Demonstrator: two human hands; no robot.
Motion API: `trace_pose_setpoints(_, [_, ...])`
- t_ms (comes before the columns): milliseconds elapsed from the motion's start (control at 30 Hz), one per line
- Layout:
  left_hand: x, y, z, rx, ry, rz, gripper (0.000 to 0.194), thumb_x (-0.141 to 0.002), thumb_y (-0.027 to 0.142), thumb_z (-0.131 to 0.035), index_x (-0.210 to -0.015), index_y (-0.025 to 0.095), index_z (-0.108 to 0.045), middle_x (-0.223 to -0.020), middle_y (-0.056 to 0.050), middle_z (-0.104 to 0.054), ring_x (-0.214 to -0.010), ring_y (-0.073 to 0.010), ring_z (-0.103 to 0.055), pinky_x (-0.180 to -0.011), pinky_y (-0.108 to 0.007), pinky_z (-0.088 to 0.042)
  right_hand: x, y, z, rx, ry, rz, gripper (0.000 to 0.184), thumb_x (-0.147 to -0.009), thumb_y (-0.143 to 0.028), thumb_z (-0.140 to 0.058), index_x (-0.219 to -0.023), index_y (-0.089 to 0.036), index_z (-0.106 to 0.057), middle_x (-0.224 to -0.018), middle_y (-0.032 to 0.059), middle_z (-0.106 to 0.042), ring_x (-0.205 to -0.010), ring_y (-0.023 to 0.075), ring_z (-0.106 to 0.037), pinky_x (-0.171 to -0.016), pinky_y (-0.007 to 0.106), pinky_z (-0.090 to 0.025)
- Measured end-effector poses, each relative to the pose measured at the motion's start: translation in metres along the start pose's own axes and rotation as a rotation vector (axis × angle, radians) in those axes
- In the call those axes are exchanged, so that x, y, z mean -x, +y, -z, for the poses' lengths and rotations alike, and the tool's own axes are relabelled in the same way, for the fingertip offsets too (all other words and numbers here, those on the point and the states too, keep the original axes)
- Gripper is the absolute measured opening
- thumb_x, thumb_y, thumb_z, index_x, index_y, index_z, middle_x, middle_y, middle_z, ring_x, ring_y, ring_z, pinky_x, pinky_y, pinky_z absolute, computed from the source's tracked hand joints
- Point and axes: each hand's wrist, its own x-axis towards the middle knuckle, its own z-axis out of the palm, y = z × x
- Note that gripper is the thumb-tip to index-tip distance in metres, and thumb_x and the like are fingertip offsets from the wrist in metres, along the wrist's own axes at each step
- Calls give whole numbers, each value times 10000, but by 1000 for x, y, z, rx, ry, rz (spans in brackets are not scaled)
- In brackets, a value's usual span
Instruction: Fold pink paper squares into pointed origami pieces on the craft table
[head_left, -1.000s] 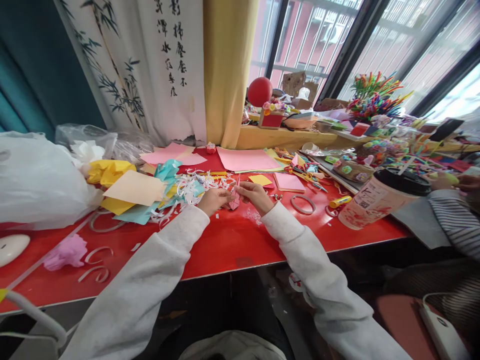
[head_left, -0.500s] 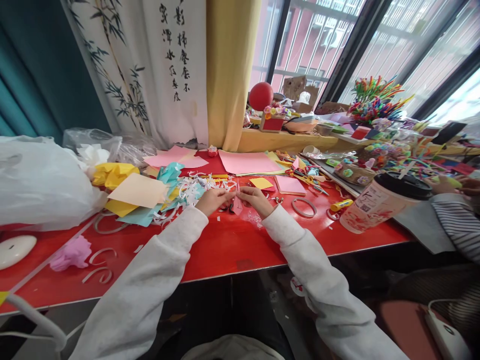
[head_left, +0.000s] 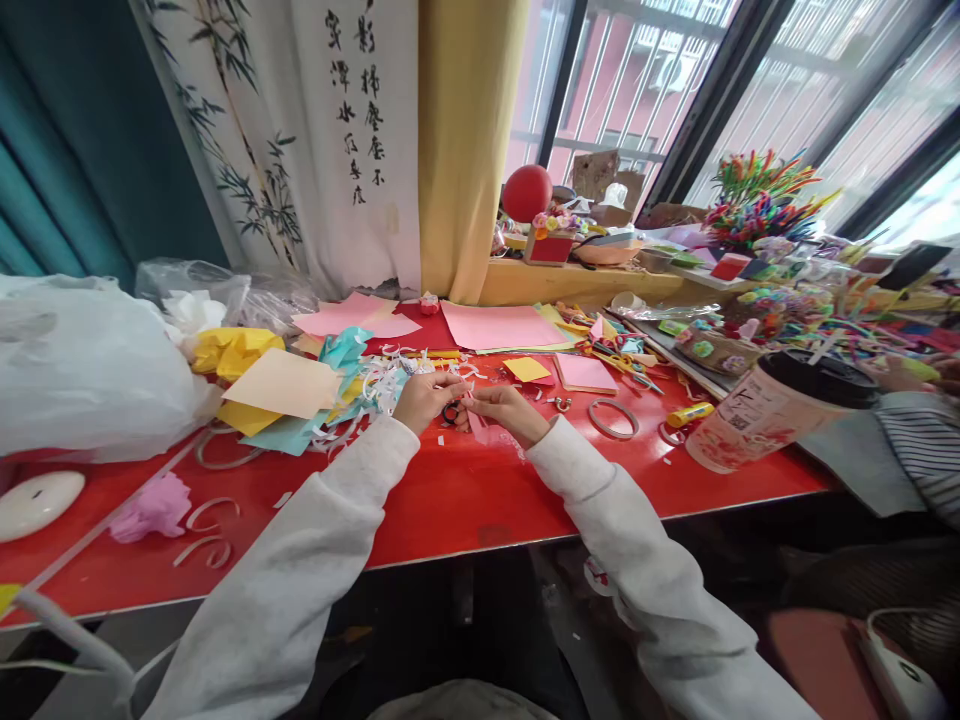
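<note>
Over the middle of the red table (head_left: 442, 520), a small piece of folded pink paper (head_left: 481, 430) is pinched in both hands. My left hand (head_left: 421, 402) grips its upper left part between thumb and fingertips. From the other side my right hand (head_left: 511, 412) is closed on it, thumb and index finger together. The lower part of the paper hangs down between the hands, and its exact folds are too small to make out. Just under my left fingertips shows a small dark round thing I cannot identify. Behind the hands lie a yellow paper square (head_left: 526, 370) and a pink paper stack (head_left: 586, 374).
At left are a white plastic bag (head_left: 90, 370), crumpled paper (head_left: 154, 508) and loose sheets (head_left: 283, 382). White paper shreds (head_left: 384, 378) lie beside my left hand. At right are a tape ring (head_left: 613, 419), a glue stick (head_left: 690, 415), a drink cup (head_left: 757, 415) and another person's striped sleeve (head_left: 919, 440).
The folded pink paper has turned from nearly upright to slanting down toward the right. Both hands keep their pinch and have shifted only slightly; the view has swung a little.
</note>
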Motion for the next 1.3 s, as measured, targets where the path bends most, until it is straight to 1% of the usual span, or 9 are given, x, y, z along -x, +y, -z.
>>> trace_pose_setpoints(133, [-2,-3,0,42,-90,18,357,-655,434,-571,-808,127,-672,-710,-39,-636,-636,-130,-523,-640,-246,-401,-2,5,2,25,61,-8,260,-653,-366,-624,-699,-113,-586,-642,25,-630,-575,118,-598,-600,255,-481])
trace_pose_setpoints(200, [-2,-4,1,31,-81,27,355,-654,434,-572,-809,131,-672,-716,-38,-635,-633,-127,-519,-629,-241,-399,-3,4,3,50,67,-3,253,-658,-363,-620,-687,-114,-587,-636,25,-633,-572,116,-597,-604,254,-485])
trace_pose_setpoints(300, [-1,-5,1,32,-37,37,345,-647,435,-577,-790,136,-670,-649,-17,-606,-602,-116,-500,-592,-227,-389,-1,3,3,26,15,-40,263,-677,-374,-602,-728,-116,-600,-674,37,-647,-636,119,-611,-667,258,-490])
trace_pose_setpoints(433, [0,-2,1,110,-61,44,315,-652,418,-579,-749,130,-661,-567,8,-545,-566,-99,-468,-558,-215,-374,0,4,6,-92,-73,-87,334,-722,-409,-547,-857,-109,-605,-788,79,-658,-724,133,-622,-749,288,-483])
trace_pose_setpoints(600, [0,4,1,155,-126,95,298,-634,408,-596,-702,122,-646,-600,-2,-563,-578,-99,-474,-564,-214,-387,0,5,8,-45,6,-52,286,-706,-368,-583,-811,-103,-608,-737,55,-654,-641,122,-618,-676,269,-498])
trace_pose_setpoints(833, [-1,1,0,65,-88,83,288,-612,406,-612,-660,123,-631,-577,8,-554,-559,-94,-469,-567,-219,-369,-1,7,11,41,8,-58,265,-687,-377,-594,-738,-118,-616,-670,33,-643,-636,140,-622,-674,292,-503])
trace_pose_setpoints(1033, [-1,0,1,61,-16,70,278,-606,403,-621,-648,128,-628,-571,14,-534,-568,-92,-455,-579,-226,-363,-1,11,16,-53,-100,-68,263,-707,-324,-590,-870,-119,-615,-806,66,-657,-705,134,-627,-767,310,-483])
trace_pose_setpoints(1200, [-2,4,2,171,-146,109,326,-585,420,-633,-716,122,-621,-662,-10,-564,-599,-103,-481,-570,-239,-391,-1,13,19,-84,-69,-23,237,-700,-290,-605,-869,-124,-612,-785,65,-661,-696,135,-627,-762,315,-486])
trace_pose_setpoints(1300, [-2,5,2,132,-187,51,325,-588,412,-635,-731,122,-608,-686,-17,-571,-639,-114,-496,-610,-251,-397,-1,12,18,-68,-45,4,233,-689,-304,-611,-836,-123,-617,-764,61,-660,-685,139,-627,-742,311,-492])
